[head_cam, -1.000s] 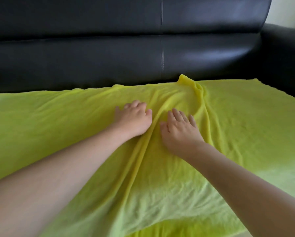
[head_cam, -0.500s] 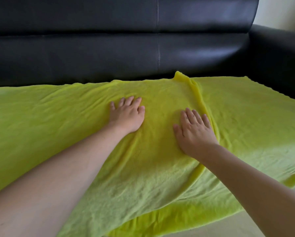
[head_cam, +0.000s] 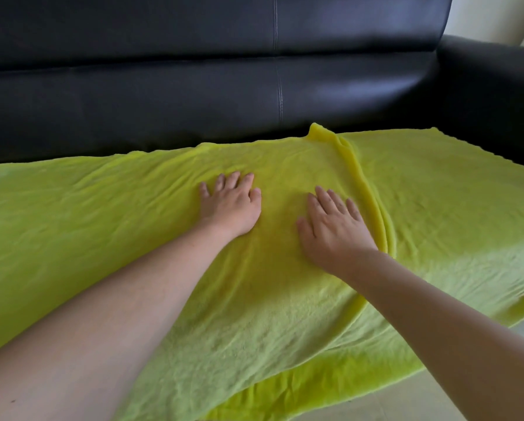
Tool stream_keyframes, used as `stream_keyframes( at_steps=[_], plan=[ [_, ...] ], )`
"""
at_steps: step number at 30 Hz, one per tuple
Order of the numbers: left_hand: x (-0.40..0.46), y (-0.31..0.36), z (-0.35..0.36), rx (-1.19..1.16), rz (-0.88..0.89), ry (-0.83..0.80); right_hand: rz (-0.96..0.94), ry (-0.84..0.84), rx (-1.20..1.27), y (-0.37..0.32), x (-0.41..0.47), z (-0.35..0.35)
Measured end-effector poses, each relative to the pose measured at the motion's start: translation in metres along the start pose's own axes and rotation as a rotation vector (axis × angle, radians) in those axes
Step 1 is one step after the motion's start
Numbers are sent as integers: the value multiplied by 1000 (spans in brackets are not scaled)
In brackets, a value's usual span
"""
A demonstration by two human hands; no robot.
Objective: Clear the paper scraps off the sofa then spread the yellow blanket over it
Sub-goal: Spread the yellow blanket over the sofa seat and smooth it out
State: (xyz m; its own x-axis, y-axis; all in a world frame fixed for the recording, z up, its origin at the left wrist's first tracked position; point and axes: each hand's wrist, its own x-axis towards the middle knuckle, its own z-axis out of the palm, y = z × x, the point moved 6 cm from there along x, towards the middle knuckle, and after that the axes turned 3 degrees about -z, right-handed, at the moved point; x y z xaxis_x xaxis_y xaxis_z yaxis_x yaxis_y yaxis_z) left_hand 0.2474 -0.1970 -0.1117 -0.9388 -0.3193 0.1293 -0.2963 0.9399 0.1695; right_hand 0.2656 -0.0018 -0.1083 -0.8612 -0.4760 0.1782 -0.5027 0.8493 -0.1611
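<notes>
The yellow blanket [head_cam: 437, 208] lies spread over the seat of the black leather sofa [head_cam: 193, 95] and hangs over its front edge. A raised fold [head_cam: 356, 168] runs from the blanket's back edge toward the front, just right of my right hand. My left hand [head_cam: 228, 205] rests flat on the blanket with straight fingers. My right hand [head_cam: 333, 226] lies flat on it too, a palm's width to the right. No paper scraps are in view.
The sofa's backrest stands right behind the blanket, and its right armrest [head_cam: 497, 86] rises at the far right. A pale wall [head_cam: 482, 16] shows above the armrest. Light floor [head_cam: 437, 399] shows at the bottom right, under the hanging blanket edge.
My hands have slid apart across the blanket, flattening the bunched ridge between them. The remaining fold now lies to the right of my right hand.
</notes>
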Motion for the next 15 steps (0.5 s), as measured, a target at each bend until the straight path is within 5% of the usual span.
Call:
stream_keyframes(
  at_steps=[15],
  plan=[
    [43,0,-14,-30,39,-30,43,40,51,-11,53,-27]
  ],
)
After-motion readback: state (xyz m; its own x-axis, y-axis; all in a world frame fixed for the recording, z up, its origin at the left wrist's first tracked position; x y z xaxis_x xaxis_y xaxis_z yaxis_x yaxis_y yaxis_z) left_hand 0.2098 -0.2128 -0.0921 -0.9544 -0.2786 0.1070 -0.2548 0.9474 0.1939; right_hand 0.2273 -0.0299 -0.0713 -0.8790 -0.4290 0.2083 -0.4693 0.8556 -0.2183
